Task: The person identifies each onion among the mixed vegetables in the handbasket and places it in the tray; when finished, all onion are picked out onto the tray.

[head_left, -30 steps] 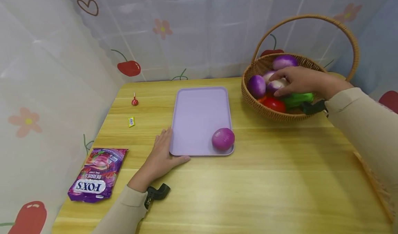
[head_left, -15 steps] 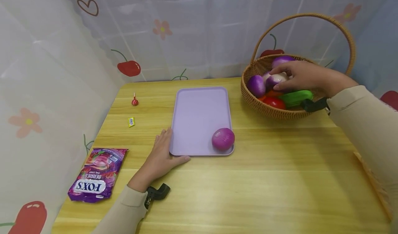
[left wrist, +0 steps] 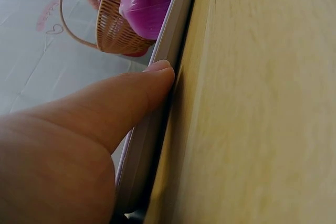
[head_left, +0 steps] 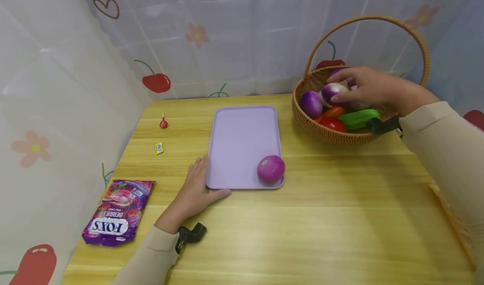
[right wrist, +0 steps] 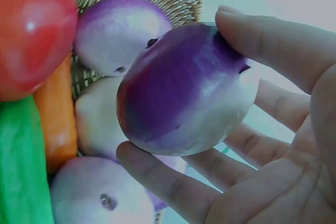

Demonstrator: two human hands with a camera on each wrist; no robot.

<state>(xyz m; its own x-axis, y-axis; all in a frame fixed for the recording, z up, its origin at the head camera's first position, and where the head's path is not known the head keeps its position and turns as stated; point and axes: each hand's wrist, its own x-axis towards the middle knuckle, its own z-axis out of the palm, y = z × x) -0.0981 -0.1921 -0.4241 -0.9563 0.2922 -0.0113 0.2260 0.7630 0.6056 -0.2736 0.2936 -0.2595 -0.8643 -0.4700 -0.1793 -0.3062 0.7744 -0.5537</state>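
"Gripping what, exactly, with that right hand (head_left: 374, 87)?"

"A purple-and-white turnip (head_left: 333, 91). Thumb on one side, fingertips on the other, fingers curved and set slightly apart. The turnip sits at the fingertips, off the palm, above the basket (head_left: 332, 139). A tomato (head_left: 332, 125) lies below the thumb, on the person's side."

"And the left hand (head_left: 194, 193)?"

"Fingers straight, holding nothing, alongside the left rim of the tray (head_left: 242, 135). The thumb is spread away from them and touches the tray's near side. An onion (head_left: 271, 169) rests on the tray, to the right of the thumb tip."

"State the step in hand."

"Pick-up from the basket, in my judgement. Whether the turnip clears the vegetables beneath the fingers, I cannot tell. The next move probably calls for a lift over the rim — pinch firm and even, since a smooth round body could roll between fingertips."

"Orientation?"

"Purple side outward from the fingertips, leftward toward the tray; pale side back toward the palm. The long axis — barely longer than the width — seems to slant from beneath the thumb to the opposing fingertip. Which end carries the stem, I cannot tell."
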